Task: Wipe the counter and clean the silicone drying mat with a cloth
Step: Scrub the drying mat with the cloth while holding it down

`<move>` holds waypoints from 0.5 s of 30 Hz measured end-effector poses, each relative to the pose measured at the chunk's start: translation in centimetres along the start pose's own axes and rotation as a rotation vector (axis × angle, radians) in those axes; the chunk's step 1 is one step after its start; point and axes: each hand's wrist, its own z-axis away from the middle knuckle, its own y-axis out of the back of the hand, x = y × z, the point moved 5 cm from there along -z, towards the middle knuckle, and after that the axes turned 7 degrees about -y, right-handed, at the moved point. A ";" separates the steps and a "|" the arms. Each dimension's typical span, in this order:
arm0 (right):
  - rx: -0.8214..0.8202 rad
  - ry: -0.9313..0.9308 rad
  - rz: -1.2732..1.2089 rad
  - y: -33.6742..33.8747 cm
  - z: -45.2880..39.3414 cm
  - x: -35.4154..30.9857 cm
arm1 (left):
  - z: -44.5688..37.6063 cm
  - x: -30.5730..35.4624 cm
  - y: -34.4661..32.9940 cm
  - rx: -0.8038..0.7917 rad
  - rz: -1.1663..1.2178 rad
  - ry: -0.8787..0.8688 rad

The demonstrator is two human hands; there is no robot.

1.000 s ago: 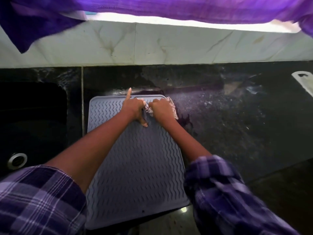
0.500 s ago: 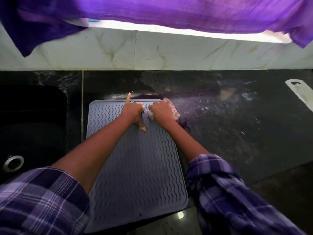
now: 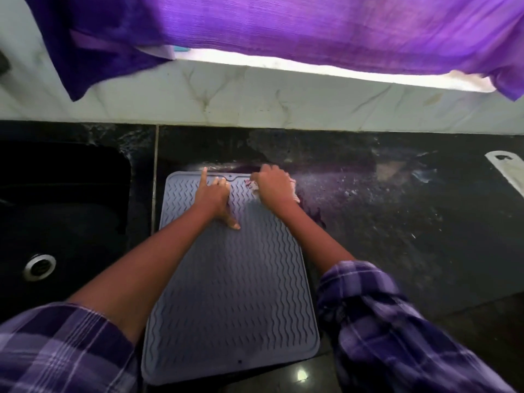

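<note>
A grey silicone drying mat (image 3: 226,293) with wavy ridges lies on the dark stone counter (image 3: 397,222). My left hand (image 3: 214,195) presses flat on the mat's far end, index finger pointing away and thumb spread toward me. My right hand (image 3: 273,185) is closed on a pale bunched cloth (image 3: 295,191) at the mat's far right corner. Most of the cloth is hidden under the fist; only its edges show.
A black sink (image 3: 56,222) with a metal drain (image 3: 39,266) sits left of the mat. A white flat utensil (image 3: 507,171) lies at the counter's far right. A marble backsplash (image 3: 255,100) runs behind, with purple fabric (image 3: 312,29) hanging above. The counter right of the mat is smeared.
My right hand with the cloth has slid slightly to the right and away, opening a gap from my left hand. The left hand stays pressed on the mat.
</note>
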 end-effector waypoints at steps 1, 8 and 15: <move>-0.008 0.018 0.034 -0.8 0.3 -1.0 | -0.1 0.0 0.1 -0.011 -0.025 0.012; -0.419 0.095 -0.017 -2.7 4.9 0.2 | -0.2 0.3 0.4 0.021 -0.098 0.036; -0.099 -0.062 -0.099 -0.4 -0.1 -0.8 | -0.3 0.0 0.1 0.019 -0.053 0.039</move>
